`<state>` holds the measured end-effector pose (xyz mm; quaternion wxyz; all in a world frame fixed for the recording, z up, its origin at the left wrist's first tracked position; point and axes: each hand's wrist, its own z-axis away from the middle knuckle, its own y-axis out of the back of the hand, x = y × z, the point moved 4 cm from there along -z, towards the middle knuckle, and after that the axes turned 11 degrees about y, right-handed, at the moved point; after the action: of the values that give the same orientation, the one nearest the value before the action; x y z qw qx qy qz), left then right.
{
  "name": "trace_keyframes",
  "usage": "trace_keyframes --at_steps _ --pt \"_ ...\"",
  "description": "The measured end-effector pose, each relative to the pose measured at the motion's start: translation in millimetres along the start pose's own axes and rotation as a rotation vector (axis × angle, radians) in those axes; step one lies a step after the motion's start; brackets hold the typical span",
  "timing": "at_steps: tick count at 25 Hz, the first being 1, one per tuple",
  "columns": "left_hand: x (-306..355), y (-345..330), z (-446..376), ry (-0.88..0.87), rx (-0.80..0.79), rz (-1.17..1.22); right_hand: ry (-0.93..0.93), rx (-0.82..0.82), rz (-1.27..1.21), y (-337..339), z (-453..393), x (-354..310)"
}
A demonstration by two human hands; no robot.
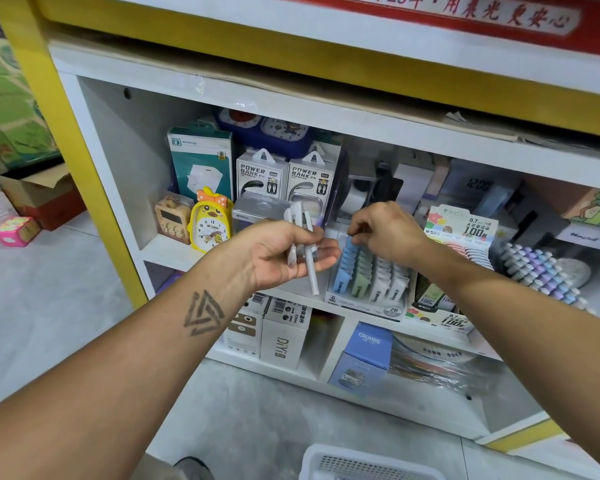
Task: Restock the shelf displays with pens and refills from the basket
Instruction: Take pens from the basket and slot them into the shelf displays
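Left hand (284, 252) holds spare white pens (309, 258) ready, its grip curled round them, while right hand (383, 233) pinches a blue refill (350, 244) into the display tray (368, 301).

View: head camera, single, wide-angle.
Position: worn on the person's head, above both forearms.
Facing: forward and down, at the white shelf unit (326, 109) and grey floor.
Nearness: close; hands at mid-frame, before the middle shelf's front edge.
Lower edge: white basket (368, 462) rim.
Shared views: only one.
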<state>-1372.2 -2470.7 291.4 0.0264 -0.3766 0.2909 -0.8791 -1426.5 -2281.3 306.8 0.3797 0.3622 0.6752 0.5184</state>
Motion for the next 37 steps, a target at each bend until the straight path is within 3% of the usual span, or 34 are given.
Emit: trace_keyframes --at_steps 6,12,14,17,18,21,25,31,37 --pt "-4.1 -2.9 -2.6 0.022 -0.01 -0.032 -0.001 0.018 0.032 -4.1 -3.6 0.9" --pt "-6.1 -3.9 -5.7 0.02 -0.004 -0.075 0.002 -0.196 0.07 -7.6 -4.3 -3.4" --pt "-7.4 -7.9 -7.6 0.014 -0.011 -0.104 -0.006 -0.135 -0.167 4.7 -1.5 -12.4" --pt "-10.7 -23.9 -9.7 -0.004 -0.04 -0.183 -0.13 0.01 -0.983 27.1 17.4 -22.6" --pt "-12.9 -32.3 -10.1 -0.008 -0.052 -0.214 -0.16 0.021 -1.124 32.2 26.4 -22.6" --pt "-23.2 -61.7 -14.4 -0.034 -0.103 -0.284 -0.217 0.088 -1.212 44.3 53.9 -10.1" --pt "-40.0 -107.1 -28.7 0.012 -0.179 -0.137 -0.36 0.331 -1.377 71.9 107.5 40.8" --pt "-60.8 -151.3 -53.1 0.065 -0.111 -0.183 -0.425 0.689 -1.162 110.1 186.3 108.3" --pt "-76.0 -186.8 -64.6 0.063 -0.163 -0.184 -0.241 0.734 -0.831 121.6 225.7 115.9"
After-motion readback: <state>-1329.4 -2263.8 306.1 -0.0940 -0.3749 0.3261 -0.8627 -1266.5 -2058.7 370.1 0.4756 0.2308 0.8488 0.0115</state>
